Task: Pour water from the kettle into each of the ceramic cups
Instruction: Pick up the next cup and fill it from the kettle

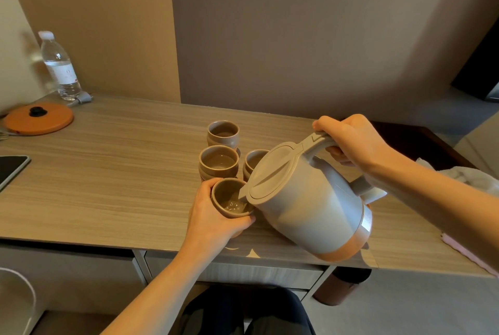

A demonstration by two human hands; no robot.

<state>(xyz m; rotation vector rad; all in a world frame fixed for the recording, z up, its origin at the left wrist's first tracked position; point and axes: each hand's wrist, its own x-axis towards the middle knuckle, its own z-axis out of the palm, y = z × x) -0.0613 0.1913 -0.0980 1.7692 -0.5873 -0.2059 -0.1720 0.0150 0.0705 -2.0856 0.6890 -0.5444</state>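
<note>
Sensibly, the right hand (353, 143) clamps the heavy-looking kettle (310, 205) by its handle while the left hand (213, 216) grips the breakable cup (229, 198).

Wood-grain desk (108, 162) bears cups (218, 163), bottle (60, 64), orange base (39, 118), tablet (10, 170).
</note>
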